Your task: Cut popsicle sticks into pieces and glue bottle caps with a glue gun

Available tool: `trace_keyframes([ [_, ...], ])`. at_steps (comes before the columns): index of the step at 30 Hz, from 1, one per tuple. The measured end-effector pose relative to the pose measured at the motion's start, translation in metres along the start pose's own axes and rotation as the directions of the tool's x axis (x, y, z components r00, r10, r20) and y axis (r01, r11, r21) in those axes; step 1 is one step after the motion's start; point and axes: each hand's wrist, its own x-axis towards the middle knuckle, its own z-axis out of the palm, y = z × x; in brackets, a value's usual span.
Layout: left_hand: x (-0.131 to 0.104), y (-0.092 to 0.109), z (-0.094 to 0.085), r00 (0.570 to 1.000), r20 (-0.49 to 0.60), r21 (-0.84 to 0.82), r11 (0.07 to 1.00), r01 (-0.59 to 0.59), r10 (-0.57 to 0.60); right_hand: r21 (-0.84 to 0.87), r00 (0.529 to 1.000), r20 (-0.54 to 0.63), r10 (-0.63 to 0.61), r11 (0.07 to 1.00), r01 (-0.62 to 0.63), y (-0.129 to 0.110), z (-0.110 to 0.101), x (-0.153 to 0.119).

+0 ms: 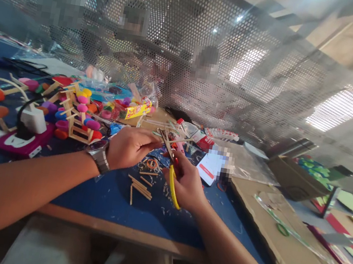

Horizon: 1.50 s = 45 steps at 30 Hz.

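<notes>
My right hand (190, 182) is closed around yellow-handled scissors (173, 188), fingers wrapped on the grips and the blades pointing up and away. A thin pale wooden stick (179, 140) passes across the scissor blades. My left hand (133, 147), with a metal-band watch on the wrist, pinches the left end of this stick, and the fingertips are partly hidden. Below the hands, several short cut sticks (141, 187) lie in a loose pile on the blue table. Rubber bands (152, 164) and small scraps are just beyond that pile.
Left lie a small wooden stick structure (77, 126) with colourful pompoms and a purple power strip (24, 141) with a white plug. A phone (210, 167) and a red-labelled bottle (199, 136) are at right. Brown cardboard (300, 245) covers the right side. Perforated metal mesh stands behind.
</notes>
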Motion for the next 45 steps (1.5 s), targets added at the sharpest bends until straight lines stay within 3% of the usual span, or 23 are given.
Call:
trace_keyframes([
  [14, 0.0023, 0.0054, -0.0016, 0.999, -0.01, 0.018, 0.999, -0.04, 0.04, 0.023, 0.999, -0.012, 0.051, 0.998, -0.051, 0.0013, -0.0003, -0.0024],
  [28, 0.0027, 0.0027, -0.0004, 0.998, 0.007, -0.04, 0.997, -0.06, 0.06, -0.039, 0.999, -0.014, -0.033, 0.999, 0.033, -0.0019, 0.0002, -0.0014],
  [38, 0.0004, 0.0051, 0.0018, 0.999, 0.034, -0.03, 0.999, 0.023, -0.022, -0.017, 0.999, -0.032, 0.029, 0.999, -0.029, 0.0064, 0.0002, -0.0012],
  [45, -0.0006, 0.0028, 0.0037, 0.998, 0.053, 0.034, 0.999, 0.026, -0.028, -0.061, 0.999, -0.051, -0.004, 0.998, 0.001, 0.0017, 0.002, -0.0001],
])
